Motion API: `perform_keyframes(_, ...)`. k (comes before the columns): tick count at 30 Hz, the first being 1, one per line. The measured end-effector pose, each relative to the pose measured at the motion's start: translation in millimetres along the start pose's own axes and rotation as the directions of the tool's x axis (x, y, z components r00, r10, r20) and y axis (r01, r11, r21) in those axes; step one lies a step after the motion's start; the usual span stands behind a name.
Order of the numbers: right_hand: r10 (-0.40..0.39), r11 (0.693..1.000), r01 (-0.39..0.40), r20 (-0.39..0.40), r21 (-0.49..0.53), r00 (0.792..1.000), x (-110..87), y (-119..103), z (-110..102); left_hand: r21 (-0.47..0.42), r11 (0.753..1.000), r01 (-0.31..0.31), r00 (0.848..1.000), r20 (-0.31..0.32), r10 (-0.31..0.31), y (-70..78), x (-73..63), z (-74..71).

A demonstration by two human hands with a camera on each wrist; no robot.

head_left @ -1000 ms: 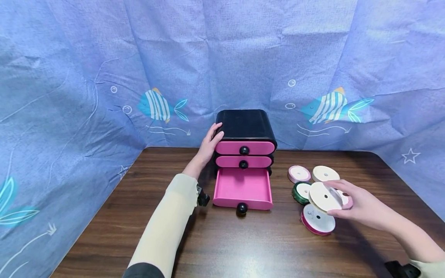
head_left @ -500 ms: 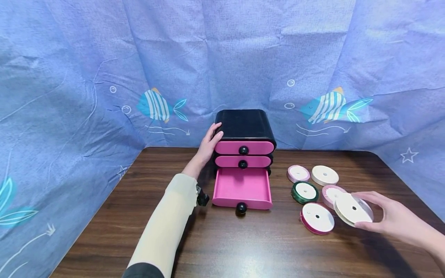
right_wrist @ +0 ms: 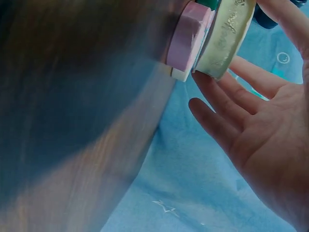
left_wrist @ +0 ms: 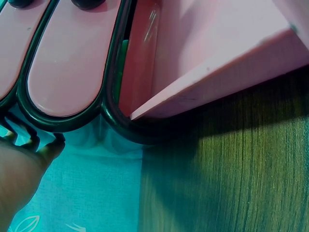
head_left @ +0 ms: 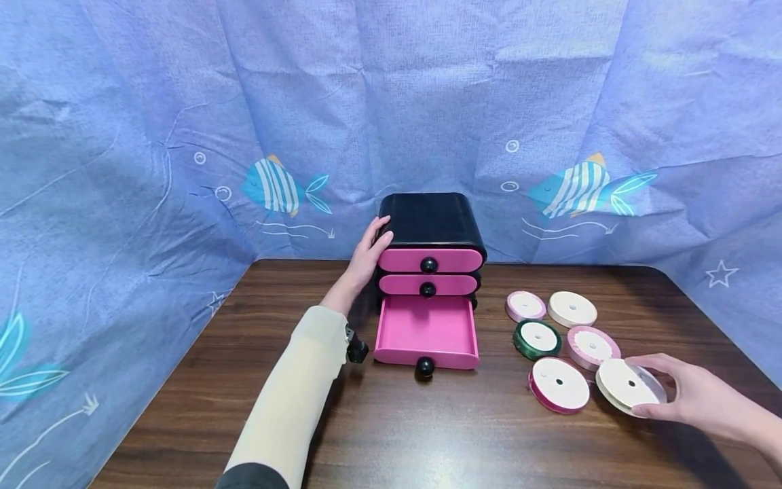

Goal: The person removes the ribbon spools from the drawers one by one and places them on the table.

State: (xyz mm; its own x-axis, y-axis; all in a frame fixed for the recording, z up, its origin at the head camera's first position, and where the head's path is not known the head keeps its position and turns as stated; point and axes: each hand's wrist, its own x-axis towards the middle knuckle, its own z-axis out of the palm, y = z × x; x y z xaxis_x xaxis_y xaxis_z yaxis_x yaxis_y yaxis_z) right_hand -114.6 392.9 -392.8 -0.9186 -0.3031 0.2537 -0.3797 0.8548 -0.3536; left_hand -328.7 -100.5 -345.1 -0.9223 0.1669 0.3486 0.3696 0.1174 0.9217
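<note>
My right hand [head_left: 690, 397] holds a white-faced spool of cream ribbon [head_left: 618, 386] by its edge, thumb on the near side and fingers on the far side. In the right wrist view, embossed lettering shows on the cream ribbon spool [right_wrist: 226, 41]. It is low over the table, beside a magenta ribbon spool [head_left: 561, 386] and a pink one [head_left: 591, 346]. My left hand [head_left: 364, 258] rests on the left side and top edge of a black mini drawer cabinet [head_left: 430, 217], fingers extended. The cabinet's bottom pink drawer [head_left: 425, 329] is pulled out with nothing in it.
Behind the pink spool lie a green ribbon spool [head_left: 537, 338], a pale pink one [head_left: 525, 305] and a cream one [head_left: 572, 308]. Two closed pink drawers [head_left: 403, 261] sit above the pulled-out one. A blue fish-print curtain [head_left: 427, 102] hangs behind the wooden table [head_left: 464, 435].
My right hand has carried the cream ribbon spool rightward and down from above the other spools to the right of the magenta one. My left hand has stayed on the cabinet.
</note>
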Motion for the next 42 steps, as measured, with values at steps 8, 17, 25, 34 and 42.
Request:
perform_keyframes(8, -0.061, 0.997, 0.063, 0.045, -0.037, 0.997, 2.4, 2, 13, -0.002, 1.000, -0.001, 1.000, -0.009, 0.001, 0.7, -1.3, -0.8)
perform_keyframes(17, -0.121, 0.991, 0.121, 0.013, -0.063, 0.993, 6.4, 8, 25, 0.002, 1.000, 0.004, 1.000, -0.003, -0.004, 0.1, -2.7, -1.1)
perform_keyframes(25, -0.051, 0.997, 0.053, 0.045, -0.052, 0.998, 7.1, 4, 20, -0.001, 1.000, 0.007, 1.000, 0.002, -0.007, 2.0, -3.5, -0.5)
perform_keyframes(34, -0.024, 0.999, 0.025, -0.023, 0.042, 0.999, 20.9, -14, 1, -0.009, 1.000, 0.010, 1.000, 0.017, -0.010, 0.3, -0.8, -1.5)
perform_keyframes(42, -0.154, 0.952, 0.159, -0.042, 0.262, 0.987, 47.3, -61, 20, 0.007, 1.000, 0.000, 1.000, -0.006, 0.000, -2.4, 0.7, 0.8)
